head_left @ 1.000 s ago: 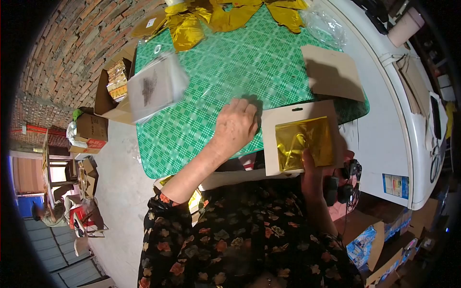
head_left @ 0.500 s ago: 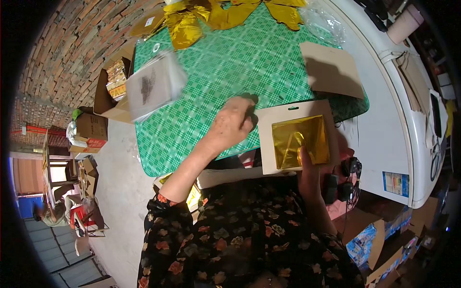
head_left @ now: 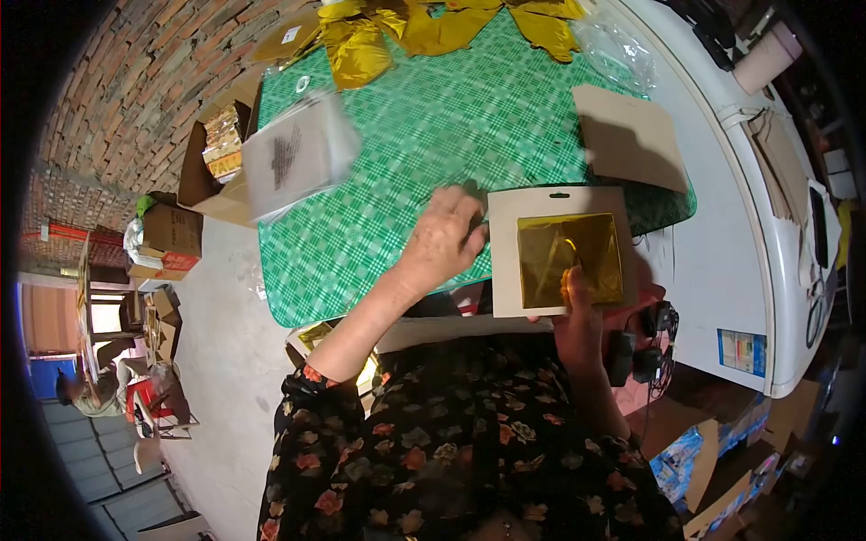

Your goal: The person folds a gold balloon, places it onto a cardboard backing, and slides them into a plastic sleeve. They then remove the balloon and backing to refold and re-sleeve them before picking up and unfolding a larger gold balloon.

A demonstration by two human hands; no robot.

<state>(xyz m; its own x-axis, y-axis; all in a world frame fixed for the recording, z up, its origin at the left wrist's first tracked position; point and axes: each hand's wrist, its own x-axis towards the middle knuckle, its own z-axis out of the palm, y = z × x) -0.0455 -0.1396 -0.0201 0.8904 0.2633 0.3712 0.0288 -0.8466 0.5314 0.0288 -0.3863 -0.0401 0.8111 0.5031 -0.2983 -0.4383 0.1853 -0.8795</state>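
Observation:
My right hand (head_left: pixel 579 326) grips a beige card (head_left: pixel 507 261) from below, thumb on its front. A square of shiny gold foil (head_left: pixel 552 243) fills most of the card, and a small slot pierces its top edge. Its other fingers are mostly hidden behind the card. Just left of the card, my left hand (head_left: pixel 442 236) is curled at the near edge of the green checked table (head_left: pixel 406 117). Its fingertips point away from me, and whatever they might hold is hidden.
Clear plastic sleeves (head_left: pixel 298 153) lie at the table's left, beside an open carton (head_left: pixel 209 194). Gold foil pieces (head_left: pixel 359 54) and clear plastic film (head_left: pixel 615 56) are at the far edge. Another beige card (head_left: pixel 627 135) rests at the right, near a white appliance (head_left: pixel 704 225).
The card with gold foil has turned slightly and now stands straighter. My left hand stays curled beside it. The whole view has shifted a little.

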